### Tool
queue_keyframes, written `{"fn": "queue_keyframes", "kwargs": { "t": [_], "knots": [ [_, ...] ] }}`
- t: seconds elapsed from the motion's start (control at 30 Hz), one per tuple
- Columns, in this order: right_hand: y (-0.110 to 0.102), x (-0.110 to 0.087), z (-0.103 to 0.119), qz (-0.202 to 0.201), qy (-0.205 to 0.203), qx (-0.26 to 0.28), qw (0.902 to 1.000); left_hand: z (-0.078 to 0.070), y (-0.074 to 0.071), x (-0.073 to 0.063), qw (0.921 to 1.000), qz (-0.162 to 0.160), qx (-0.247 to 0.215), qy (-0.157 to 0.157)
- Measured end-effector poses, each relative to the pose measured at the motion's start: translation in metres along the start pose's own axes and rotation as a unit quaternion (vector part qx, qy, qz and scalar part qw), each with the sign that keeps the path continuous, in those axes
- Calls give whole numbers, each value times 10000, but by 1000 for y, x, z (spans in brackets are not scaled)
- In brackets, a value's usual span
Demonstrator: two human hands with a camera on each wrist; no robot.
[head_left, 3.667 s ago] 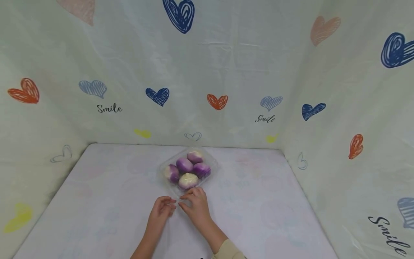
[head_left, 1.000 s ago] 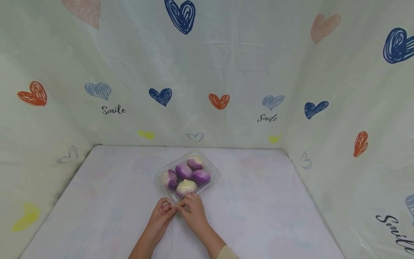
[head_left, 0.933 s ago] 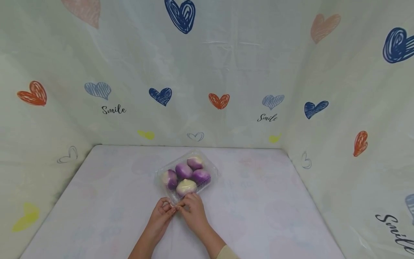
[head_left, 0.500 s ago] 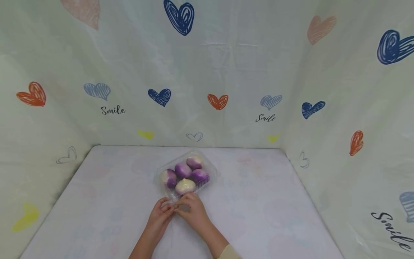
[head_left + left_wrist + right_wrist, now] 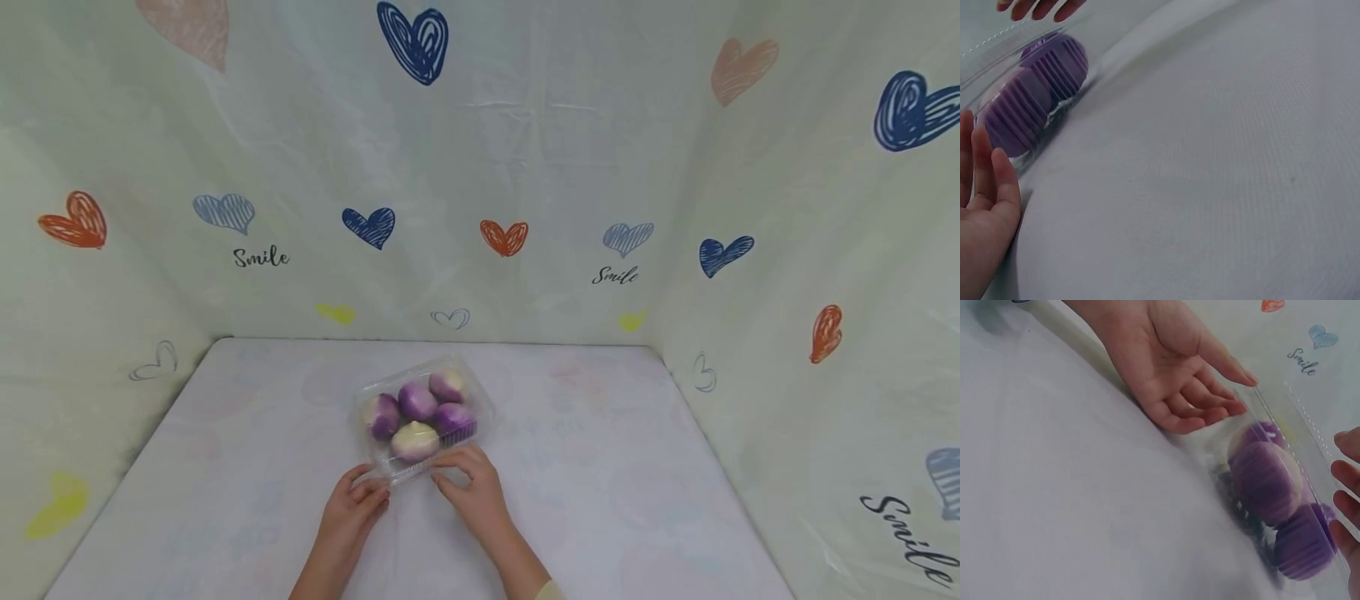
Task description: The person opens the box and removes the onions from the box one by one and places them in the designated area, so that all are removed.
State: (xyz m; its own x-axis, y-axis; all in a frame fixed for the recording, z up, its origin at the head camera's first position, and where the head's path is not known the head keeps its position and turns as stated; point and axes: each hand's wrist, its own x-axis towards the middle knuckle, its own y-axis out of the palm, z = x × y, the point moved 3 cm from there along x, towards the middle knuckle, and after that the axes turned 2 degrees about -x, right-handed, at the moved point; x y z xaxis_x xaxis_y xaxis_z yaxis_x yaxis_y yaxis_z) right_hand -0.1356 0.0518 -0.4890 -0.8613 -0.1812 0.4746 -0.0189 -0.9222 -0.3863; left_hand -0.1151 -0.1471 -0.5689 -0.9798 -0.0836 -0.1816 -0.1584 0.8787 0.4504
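Observation:
A clear plastic clamshell box (image 5: 480,404) with several purple-and-white turnips (image 5: 417,402) sits on the table, its transparent lid over them. At its front left corner is my left hand (image 5: 348,504). The right wrist view shows that hand's thumb (image 5: 1235,370) at the rim and its other fingers curled against the side just below, pinching the edge. My right hand (image 5: 476,492) is by the middle of the front edge, thumb and fingers parted. In the right wrist view, its fingers (image 5: 1347,506) are spread along the lid's edge, not closed round anything.
The table (image 5: 600,492) has a pale cloth cover. A light curtain (image 5: 555,183) printed with hearts and "Smile" lettering encloses its back and both sides. The box lies nearer the back edge, left of centre.
Both hands came together at the box's front corner, then moved apart: the left to the left, the right along the front edge. The box has turned slightly and shifted left and nearer.

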Motion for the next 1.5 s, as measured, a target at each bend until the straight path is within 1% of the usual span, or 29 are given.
{"fn": "queue_keyframes", "kwargs": {
  "t": [0.1,0.17,0.23,0.33,0.47,0.57,0.63,0.73,0.8,0.9,1.0,1.13,1.23,1.27,1.37,1.5],
  "knots": [
    [-13,1,14,-171,187,-18,9997,-6,-4,-3,9998,-179,-22,19],
    [-17,0,12,-263,282,-28,9993,-9,-7,-4,9997,-253,-37,36],
    [-19,0,6,-386,248,-37,9989,-12,-11,-5,9993,-365,1,-14],
    [-19,-3,-10,-572,247,-75,9980,-17,-16,-7,9983,-521,187,-165],
    [-18,-6,-34,-743,443,-71,9962,-24,-24,-10,9960,-725,337,-395],
    [-19,-7,-44,-761,636,46,9951,-30,-31,-13,9942,-874,309,-546],
    [-20,-7,-47,-716,742,138,9946,-33,-34,-15,9929,-946,314,-652],
    [-20,-7,-50,-614,848,259,9942,-36,-40,-16,9912,-1058,339,-719],
    [-18,-7,-52,-556,901,269,9940,-36,-43,-15,9907,-1121,307,-710],
    [-16,-6,-55,-538,888,165,9945,-37,-46,-15,9910,-1194,68,-594],
    [-13,-5,-53,-550,746,74,9957,-38,-48,-15,9923,-1160,-173,-401],
    [-14,-3,-32,-467,492,127,9976,-40,-48,-15,9925,-1117,-412,-263],
    [-16,-2,-16,-362,467,155,9981,-41,-48,-15,9934,-987,-559,-157],
    [-16,-2,-14,-341,478,159,9982,-41,-48,-15,9940,-909,-598,-93],
    [-12,-4,-14,-354,407,140,9984,-41,-48,-15,9943,-756,-749,25],
    [-2,-8,-30,-393,344,96,9986,-40,-46,-15,9947,-676,-776,54]
  ]
}}
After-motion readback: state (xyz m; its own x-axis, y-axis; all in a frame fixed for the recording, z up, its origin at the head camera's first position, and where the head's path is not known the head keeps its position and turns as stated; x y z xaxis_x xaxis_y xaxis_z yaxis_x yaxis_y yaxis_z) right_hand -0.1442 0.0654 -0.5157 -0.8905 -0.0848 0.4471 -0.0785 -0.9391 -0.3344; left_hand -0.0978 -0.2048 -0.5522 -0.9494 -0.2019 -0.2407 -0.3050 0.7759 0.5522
